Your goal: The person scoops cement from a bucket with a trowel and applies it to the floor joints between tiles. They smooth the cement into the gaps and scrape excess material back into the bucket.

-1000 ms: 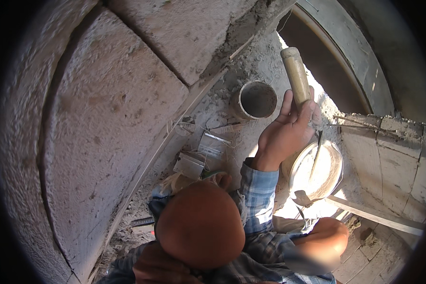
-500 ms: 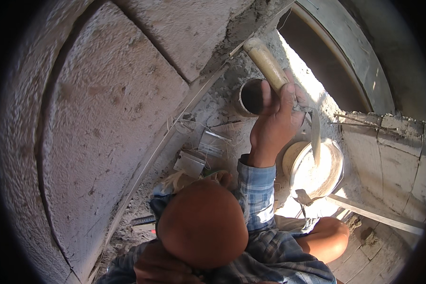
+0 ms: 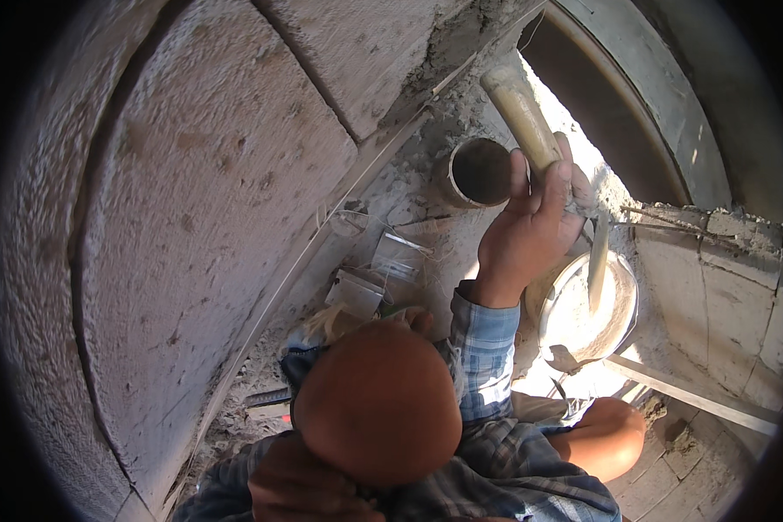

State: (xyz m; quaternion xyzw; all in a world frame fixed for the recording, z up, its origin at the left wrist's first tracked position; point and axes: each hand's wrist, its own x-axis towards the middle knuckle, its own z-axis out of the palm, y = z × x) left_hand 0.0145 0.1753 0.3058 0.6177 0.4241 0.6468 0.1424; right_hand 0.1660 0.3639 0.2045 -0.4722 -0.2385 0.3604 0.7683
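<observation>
My right hand [image 3: 531, 230], reaching up from a blue plaid sleeve, is closed around the thick yellowish handle of a trowel [image 3: 522, 117]. The narrow metal blade slants down from my fist over a round white bucket [image 3: 558, 296], its lower end inside the rim. Bright sunlight washes out what the bucket holds. Just left of my fingers stands an open, dark-mouthed round pipe or can [image 3: 452, 187]. My bent knee [image 3: 378, 409] fills the lower middle. A shadowed brown shape beside it may be my left hand [image 3: 309, 487]; no fingers can be made out.
A rough block wall [image 3: 209, 191] rises along the left, with a thin string [image 3: 309, 244] strung beside it. Small metal plates [image 3: 355, 291] lie on the dusty ground near my knee. A wooden strip [image 3: 687, 396] runs right from the bucket; a low block wall [image 3: 709, 278] stands behind.
My right hand has shifted to the right with the trowel, whose handle is tilted more upright. The whole view has also drifted slightly. The bucket and the pipe or can stay where they stood.
</observation>
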